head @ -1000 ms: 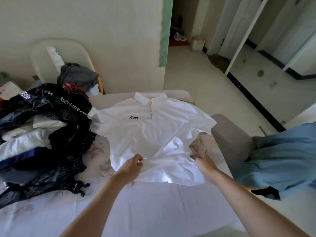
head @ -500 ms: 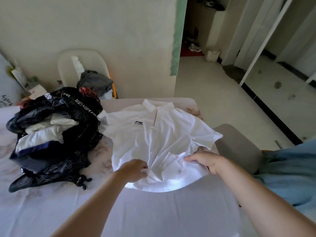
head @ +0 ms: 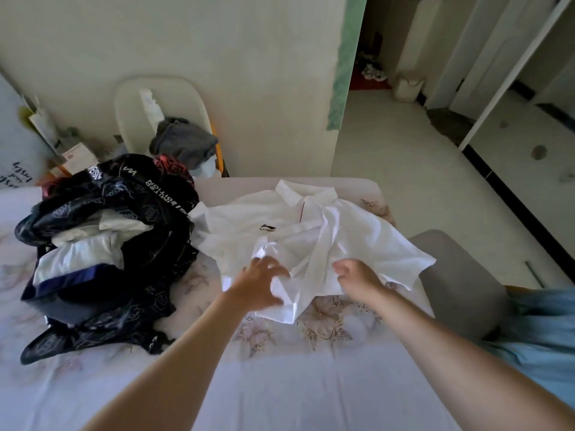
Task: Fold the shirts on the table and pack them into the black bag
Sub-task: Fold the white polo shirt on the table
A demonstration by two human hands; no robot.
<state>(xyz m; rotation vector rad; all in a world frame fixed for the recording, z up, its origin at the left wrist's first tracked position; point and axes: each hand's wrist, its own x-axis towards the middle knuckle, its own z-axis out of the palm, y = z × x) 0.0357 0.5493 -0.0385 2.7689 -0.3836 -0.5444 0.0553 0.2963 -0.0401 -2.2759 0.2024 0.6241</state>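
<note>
Covering the table (head: 249,185), a white flower-printed cloth (head: 280,387) carries a crumpled white polo shirt (head: 314,241) near its far right corner and a black patterned fabric bag (head: 133,281) at its left edge, the left hand (head: 259,286) spread on the shirt's hem, the right hand (head: 357,278) curled there, grip unclear, pale tiled floor (head: 404,181) beyond.

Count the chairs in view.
2: a cream chair behind the black bag, holding grey clothes; a grey chair at the table's right edge. The blue cloth far right may hide another.
</note>
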